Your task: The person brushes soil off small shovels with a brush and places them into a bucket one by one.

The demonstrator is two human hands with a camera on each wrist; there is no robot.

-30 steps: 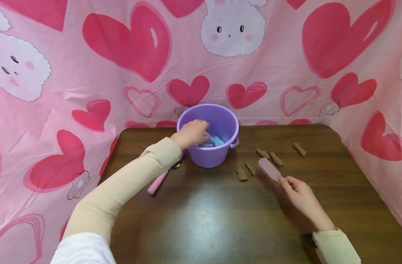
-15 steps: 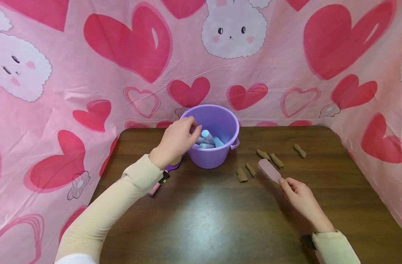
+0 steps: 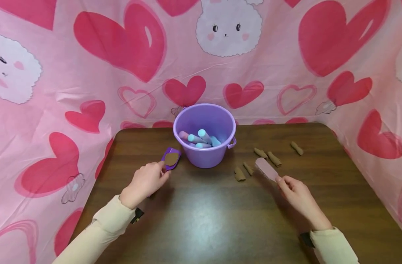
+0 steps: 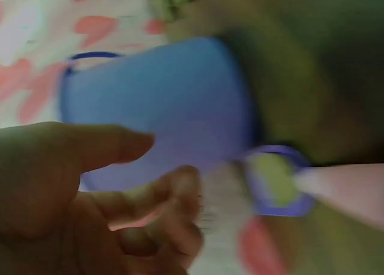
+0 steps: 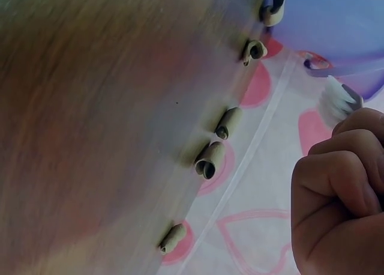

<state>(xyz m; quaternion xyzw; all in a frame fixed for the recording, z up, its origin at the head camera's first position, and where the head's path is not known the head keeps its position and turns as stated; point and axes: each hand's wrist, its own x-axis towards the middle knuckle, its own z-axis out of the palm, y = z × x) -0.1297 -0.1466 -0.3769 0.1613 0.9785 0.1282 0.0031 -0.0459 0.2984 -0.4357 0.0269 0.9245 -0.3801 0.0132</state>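
My left hand [image 3: 147, 181] is over the handle of a small shovel, left of a purple bucket [image 3: 205, 157]. The shovel's purple head [image 3: 177, 156] has a brown patch inside. In the left wrist view, its pink handle [image 4: 354, 191] lies apart from my loosely bent fingers, which hold nothing. Over the table's right half, my right hand [image 3: 298, 196] pinches the handle of a pale pink brush [image 3: 267, 169], bristles down. White bristles [image 5: 337, 101] show beyond the fist in the right wrist view. Near the brush lie curled brown pieces [image 3: 274, 159].
Inside the bucket lean several lilac handles with light blue ends [image 3: 203, 134] and a pink one [image 3: 183, 135]. Another brown roll [image 3: 297, 148] lies farther right on the dark wooden table [image 3: 204, 227]. Pink cloth [image 3: 270, 55] with hearts hangs behind and beside the table.
My left hand has come out of the bucket, leaving the blue-ended handles in it, and moved left and down to the shovel. The right hand and brush have stayed nearly still.
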